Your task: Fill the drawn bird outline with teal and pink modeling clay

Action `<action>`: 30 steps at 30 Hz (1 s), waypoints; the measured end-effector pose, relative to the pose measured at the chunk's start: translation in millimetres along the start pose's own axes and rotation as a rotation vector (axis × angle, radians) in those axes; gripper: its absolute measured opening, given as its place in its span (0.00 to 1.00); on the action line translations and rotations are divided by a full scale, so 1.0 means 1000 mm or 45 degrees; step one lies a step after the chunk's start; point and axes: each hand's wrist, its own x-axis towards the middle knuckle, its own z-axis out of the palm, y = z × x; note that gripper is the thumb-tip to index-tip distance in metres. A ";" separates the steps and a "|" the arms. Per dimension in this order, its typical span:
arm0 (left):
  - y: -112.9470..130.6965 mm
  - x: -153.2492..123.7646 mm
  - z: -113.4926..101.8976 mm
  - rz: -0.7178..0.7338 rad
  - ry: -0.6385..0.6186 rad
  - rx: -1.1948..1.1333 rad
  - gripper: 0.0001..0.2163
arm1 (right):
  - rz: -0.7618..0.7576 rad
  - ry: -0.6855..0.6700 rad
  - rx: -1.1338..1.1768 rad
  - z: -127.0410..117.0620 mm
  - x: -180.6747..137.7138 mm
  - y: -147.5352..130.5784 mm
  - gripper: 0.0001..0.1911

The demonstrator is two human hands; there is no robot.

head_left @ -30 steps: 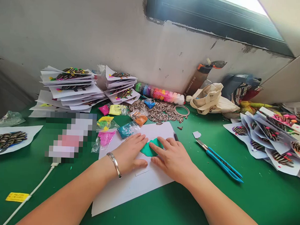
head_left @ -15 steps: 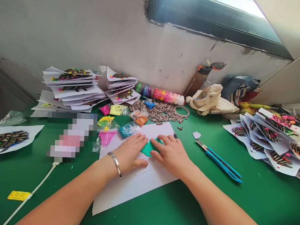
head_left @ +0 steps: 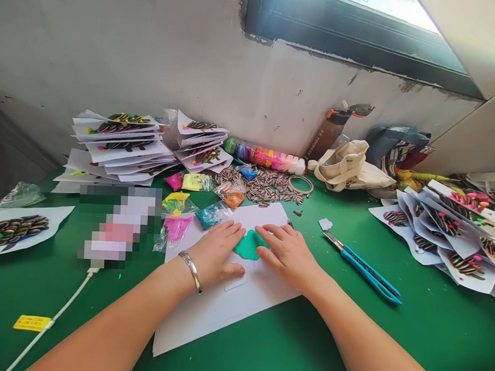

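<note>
A flat patch of teal clay (head_left: 248, 245) lies on a white sheet of paper (head_left: 226, 305) on the green table (head_left: 430, 330). My left hand (head_left: 217, 251), with a silver bracelet on the wrist, lies flat on the paper, fingers stretched out, touching the clay's left edge. Fingers of my right hand (head_left: 288, 252) are spread and press on the clay's right edge. Neither hand holds anything.
Small bags of coloured clay (head_left: 176, 204) and a heap of sunflower seeds (head_left: 267, 186) lie behind the paper. A blue utility knife (head_left: 365, 267) lies to the right. Stacks of seed pictures (head_left: 122, 144) stand at back left and right (head_left: 454, 227). A white cable (head_left: 57, 314) runs at left.
My right hand has slid slightly right, uncovering more of the teal clay. My left hand stays in place.
</note>
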 end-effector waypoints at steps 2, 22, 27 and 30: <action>0.000 0.000 0.000 -0.002 -0.007 0.012 0.36 | -0.017 0.005 -0.035 0.001 -0.001 -0.001 0.22; -0.001 0.000 0.001 0.022 0.027 0.000 0.36 | -0.021 0.061 -0.047 0.007 0.002 0.003 0.21; 0.000 0.001 0.001 0.009 0.000 0.024 0.36 | 0.003 0.063 -0.054 0.008 0.006 0.002 0.22; -0.001 0.001 0.002 0.017 0.021 0.024 0.36 | -0.005 0.058 -0.007 0.008 0.007 0.008 0.22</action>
